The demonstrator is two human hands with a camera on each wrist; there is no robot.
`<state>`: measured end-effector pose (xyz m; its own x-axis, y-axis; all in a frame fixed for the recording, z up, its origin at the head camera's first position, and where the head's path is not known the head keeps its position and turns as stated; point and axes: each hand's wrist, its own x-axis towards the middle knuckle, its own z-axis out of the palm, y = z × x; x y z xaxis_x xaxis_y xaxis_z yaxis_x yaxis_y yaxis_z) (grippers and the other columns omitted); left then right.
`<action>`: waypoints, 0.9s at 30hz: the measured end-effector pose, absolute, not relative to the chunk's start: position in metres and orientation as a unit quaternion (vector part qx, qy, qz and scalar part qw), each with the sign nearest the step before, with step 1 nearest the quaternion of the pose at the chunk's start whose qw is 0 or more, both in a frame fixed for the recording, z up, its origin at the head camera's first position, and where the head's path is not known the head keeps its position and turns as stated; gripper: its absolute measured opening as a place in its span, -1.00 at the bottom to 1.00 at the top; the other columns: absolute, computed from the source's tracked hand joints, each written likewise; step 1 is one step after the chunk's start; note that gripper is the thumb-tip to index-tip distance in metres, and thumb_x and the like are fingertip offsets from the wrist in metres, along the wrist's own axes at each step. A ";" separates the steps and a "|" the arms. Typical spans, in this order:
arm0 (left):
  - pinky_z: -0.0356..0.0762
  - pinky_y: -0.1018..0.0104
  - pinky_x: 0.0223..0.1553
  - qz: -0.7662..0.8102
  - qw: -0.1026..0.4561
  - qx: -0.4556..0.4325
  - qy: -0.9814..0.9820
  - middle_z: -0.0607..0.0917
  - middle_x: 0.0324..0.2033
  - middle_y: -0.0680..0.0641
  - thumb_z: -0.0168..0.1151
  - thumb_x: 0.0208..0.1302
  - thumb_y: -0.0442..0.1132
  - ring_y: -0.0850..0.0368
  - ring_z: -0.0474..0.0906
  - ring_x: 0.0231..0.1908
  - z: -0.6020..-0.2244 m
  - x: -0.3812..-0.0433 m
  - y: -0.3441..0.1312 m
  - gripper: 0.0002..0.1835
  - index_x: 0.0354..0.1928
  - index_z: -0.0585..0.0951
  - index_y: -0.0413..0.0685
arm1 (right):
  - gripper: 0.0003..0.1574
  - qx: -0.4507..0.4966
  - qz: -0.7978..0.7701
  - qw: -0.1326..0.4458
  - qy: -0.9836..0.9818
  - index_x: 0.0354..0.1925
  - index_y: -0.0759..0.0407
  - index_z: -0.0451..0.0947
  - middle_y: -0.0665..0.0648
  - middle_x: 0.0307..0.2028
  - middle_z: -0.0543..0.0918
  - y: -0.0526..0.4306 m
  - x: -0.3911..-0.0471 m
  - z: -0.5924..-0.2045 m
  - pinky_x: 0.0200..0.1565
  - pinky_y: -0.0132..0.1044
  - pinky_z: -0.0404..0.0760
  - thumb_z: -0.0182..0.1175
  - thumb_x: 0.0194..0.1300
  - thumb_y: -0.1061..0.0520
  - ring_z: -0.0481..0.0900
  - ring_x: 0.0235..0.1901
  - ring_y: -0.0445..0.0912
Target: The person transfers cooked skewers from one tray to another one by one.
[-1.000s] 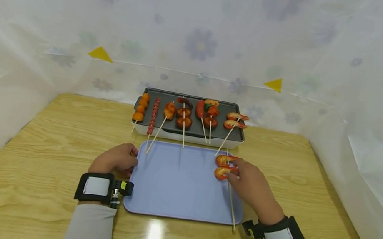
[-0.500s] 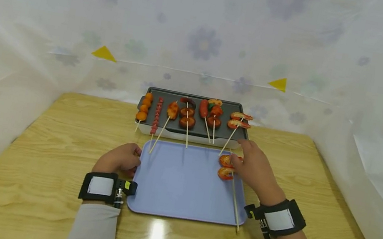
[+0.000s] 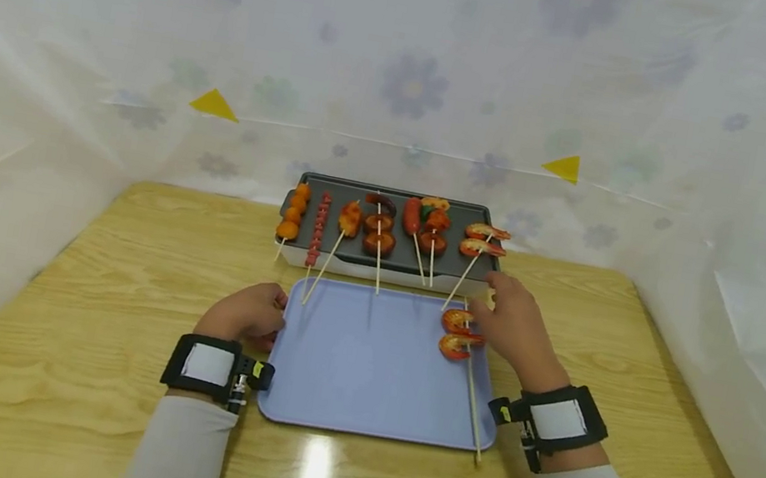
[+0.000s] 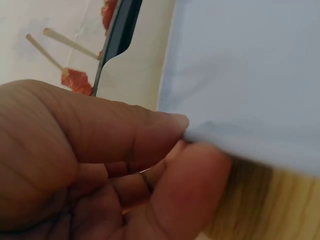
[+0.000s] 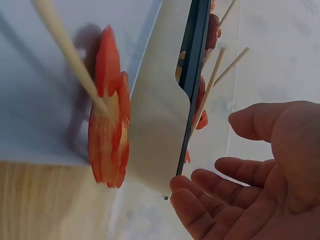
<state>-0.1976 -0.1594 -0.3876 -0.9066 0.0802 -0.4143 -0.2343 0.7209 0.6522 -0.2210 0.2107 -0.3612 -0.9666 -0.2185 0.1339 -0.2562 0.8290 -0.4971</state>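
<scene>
My left hand (image 3: 251,314) pinches the left edge of a lilac tray (image 3: 370,364); in the left wrist view its thumb and finger meet at the tray's rim (image 4: 186,131). On the tray's right side lies a skewer of two red shrimps (image 3: 454,346), its stick reaching past the front edge. Over the tray's back right corner, my right hand (image 3: 516,325) holds nothing, fingers spread. In the right wrist view those fingertips (image 5: 182,200) are close to the corner of the grill, and the shrimps (image 5: 109,140) sit apart from them.
Behind the tray stands a dark grill plate (image 3: 451,233) on a white base. It bears several skewers: orange balls (image 3: 291,215), red meat (image 3: 319,228), mushrooms (image 3: 378,242), a sausage (image 3: 412,217) and another pair of shrimps (image 3: 482,248). Some sticks overhang the tray. A flowered sheet (image 3: 416,42) hangs behind.
My right hand has let go of the shrimp skewer on the tray and moved slightly back toward the grill, its fingers opening. My left hand has stayed at the tray's edge.
</scene>
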 end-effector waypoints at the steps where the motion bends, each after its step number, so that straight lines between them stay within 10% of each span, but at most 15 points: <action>1: 0.58 0.29 -0.49 0.366 0.213 -0.041 0.905 0.54 -0.32 -0.20 0.06 0.15 -0.49 0.03 0.57 -0.50 -0.388 -0.198 -0.159 -0.71 -0.05 0.45 -0.30 | -0.37 0.123 0.270 0.035 -0.954 0.31 0.46 0.30 0.46 0.18 0.45 0.211 -0.223 -0.361 -0.04 0.16 0.54 0.08 0.43 0.10 0.53 0.03 0.28; 6: 0.55 0.30 -0.52 0.330 0.216 -0.032 0.918 0.56 -0.38 -0.19 0.06 0.14 -0.51 0.03 0.58 -0.54 -0.385 -0.201 -0.155 -0.77 -0.13 0.47 -0.28 | -0.59 0.112 0.294 0.035 -0.949 0.06 0.43 0.41 0.37 -0.13 0.53 0.204 -0.231 -0.357 -0.32 -0.05 0.50 0.03 0.44 0.11 0.58 -0.33 0.11; 11: 0.53 0.31 -0.55 0.312 0.216 -0.028 0.925 0.57 -0.41 -0.19 0.08 0.11 -0.52 0.03 0.59 -0.56 -0.386 -0.200 -0.155 -0.77 -0.15 0.48 -0.30 | -0.72 0.088 0.282 0.061 -0.953 -0.41 0.24 0.31 0.15 -0.56 0.27 0.195 -0.243 -0.353 -0.48 -0.17 0.18 0.06 0.40 0.10 0.21 -0.62 -0.01; 27: 0.53 0.33 -0.60 0.294 0.181 -0.014 0.938 0.57 -0.36 -0.21 0.05 0.14 -0.54 0.03 0.59 -0.59 -0.385 -0.197 -0.148 -0.75 -0.10 0.48 -0.37 | -0.54 0.047 0.264 0.022 -0.963 -0.60 0.13 0.27 0.03 -0.72 0.20 0.187 -0.273 -0.348 -0.57 -0.22 0.21 0.14 0.40 0.04 0.20 -0.71 -0.09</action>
